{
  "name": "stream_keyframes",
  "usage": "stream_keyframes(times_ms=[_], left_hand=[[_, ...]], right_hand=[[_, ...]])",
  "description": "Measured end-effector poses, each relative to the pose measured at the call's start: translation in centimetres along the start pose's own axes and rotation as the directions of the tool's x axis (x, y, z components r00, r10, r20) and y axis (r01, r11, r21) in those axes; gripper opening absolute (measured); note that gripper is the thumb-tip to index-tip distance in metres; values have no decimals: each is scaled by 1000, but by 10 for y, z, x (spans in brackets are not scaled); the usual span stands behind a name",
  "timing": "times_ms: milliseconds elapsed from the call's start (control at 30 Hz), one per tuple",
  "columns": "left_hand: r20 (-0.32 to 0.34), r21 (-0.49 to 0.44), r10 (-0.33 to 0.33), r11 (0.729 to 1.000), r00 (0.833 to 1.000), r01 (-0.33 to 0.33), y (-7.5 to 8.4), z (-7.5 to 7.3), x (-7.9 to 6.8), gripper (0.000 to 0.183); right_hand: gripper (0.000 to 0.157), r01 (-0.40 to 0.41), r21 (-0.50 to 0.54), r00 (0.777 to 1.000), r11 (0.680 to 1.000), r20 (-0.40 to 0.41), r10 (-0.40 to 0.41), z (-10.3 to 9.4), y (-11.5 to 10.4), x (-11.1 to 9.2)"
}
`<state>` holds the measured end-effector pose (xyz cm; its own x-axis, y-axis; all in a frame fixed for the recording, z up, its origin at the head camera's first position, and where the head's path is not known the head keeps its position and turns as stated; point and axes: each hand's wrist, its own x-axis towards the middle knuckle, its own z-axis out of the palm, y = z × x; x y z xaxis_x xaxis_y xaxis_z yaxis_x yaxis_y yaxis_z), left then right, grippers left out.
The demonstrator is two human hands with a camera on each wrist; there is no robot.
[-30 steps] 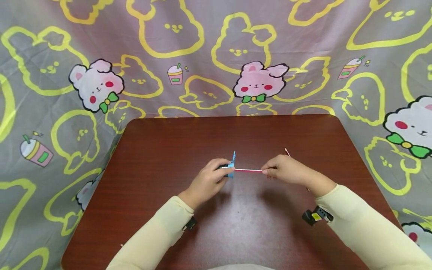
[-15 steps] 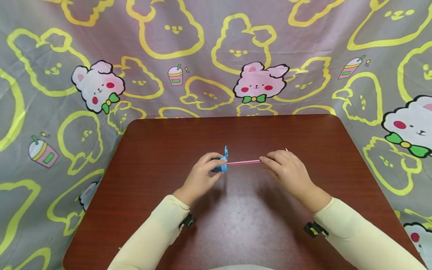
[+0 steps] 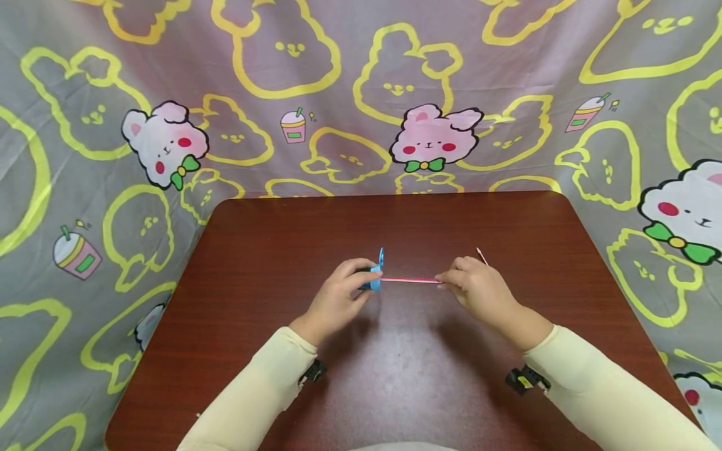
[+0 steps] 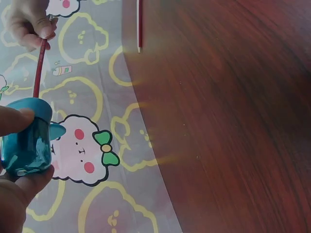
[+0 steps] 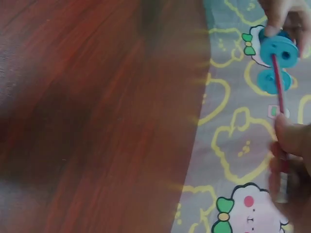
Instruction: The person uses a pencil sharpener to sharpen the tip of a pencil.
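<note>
My left hand (image 3: 338, 299) grips a small blue pencil sharpener (image 3: 375, 276) (image 4: 26, 138) (image 5: 278, 51) with a translucent shavings cup. A thin red pencil (image 3: 410, 280) (image 4: 39, 73) (image 5: 278, 87) is stuck tip-first into its lid. My right hand (image 3: 479, 290) pinches the pencil's other end between thumb and fingers (image 4: 34, 24) (image 5: 291, 138). Both hands hover just above the middle of the dark red wooden table (image 3: 395, 369). A second red pencil (image 3: 481, 255) (image 4: 139, 24) lies on the table just beyond my right hand.
A grey cloth (image 3: 338, 94) printed with yellow bunny outlines and pink bunnies hangs behind the table and drapes down on both sides. Cream sleeves (image 3: 609, 401) cover both forearms, each with a small black wrist camera mount (image 3: 524, 380).
Both hands shifted slightly on the table, first away and to the left, then back a little. The pencil stays in the sharpener, and the right hand's grip has turned on it.
</note>
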<state>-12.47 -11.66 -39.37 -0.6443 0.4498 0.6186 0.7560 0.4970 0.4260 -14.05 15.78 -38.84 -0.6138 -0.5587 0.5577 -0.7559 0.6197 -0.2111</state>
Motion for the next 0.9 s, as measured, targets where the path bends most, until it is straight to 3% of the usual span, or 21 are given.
stream_keyframes(times_ms=[67, 100, 133, 167, 233, 267, 300, 333, 367, 433, 533, 667, 800, 900], left_hand=[[-3, 21, 48, 999, 999, -48, 0, 1, -1, 30], [-1, 28, 69, 997, 998, -69, 0, 1, -2, 31], [1, 32, 89, 996, 996, -89, -1, 1, -3, 31], [4, 32, 105, 994, 994, -105, -1, 1, -3, 32], [7, 27, 129, 991, 992, -129, -1, 2, -5, 33], [8, 24, 134, 991, 991, -134, -1, 2, -5, 33], [8, 22, 136, 990, 991, -137, -1, 2, -6, 33], [6, 20, 137, 990, 991, -137, -1, 2, -6, 33], [2, 21, 133, 991, 991, -133, -1, 1, -6, 33], [-5, 27, 117, 993, 993, -117, -1, 1, -6, 31], [-7, 40, 87, 995, 996, -86, -2, 0, -6, 30], [-12, 38, 44, 998, 999, -44, -5, 1, -6, 28], [-30, 10, 2, 1000, 1000, -2, -6, 0, -5, 29], [-34, -14, -19, 1000, 999, 18, -6, 0, -3, 31]], right_hand=[[9, -114, 131, 982, 985, 164, 92, -4, 2, 3], [7, -195, 207, 954, 959, 266, 137, -6, 4, 5], [6, -296, 277, 909, 914, 375, 181, -9, 6, 7], [6, -408, 337, 850, 849, 480, 218, -12, 8, 9], [11, -605, 398, 715, 690, 654, 250, -16, 13, 13], [13, -671, 401, 658, 623, 710, 252, -18, 16, 15], [14, -712, 401, 620, 577, 745, 247, -19, 17, 17], [16, -727, 394, 601, 562, 761, 245, -19, 19, 19], [17, -726, 394, 601, 563, 762, 242, -19, 19, 20], [18, -681, 374, 638, 630, 725, 259, -18, 17, 21], [24, -576, 289, 725, 765, 613, 314, -16, 10, 20], [41, -427, 130, 839, 895, 425, 339, -14, 0, 15], [53, -241, -21, 945, 970, 224, 239, -11, -4, 7], [47, -95, -67, 994, 993, 55, 98, -7, -3, 1]])
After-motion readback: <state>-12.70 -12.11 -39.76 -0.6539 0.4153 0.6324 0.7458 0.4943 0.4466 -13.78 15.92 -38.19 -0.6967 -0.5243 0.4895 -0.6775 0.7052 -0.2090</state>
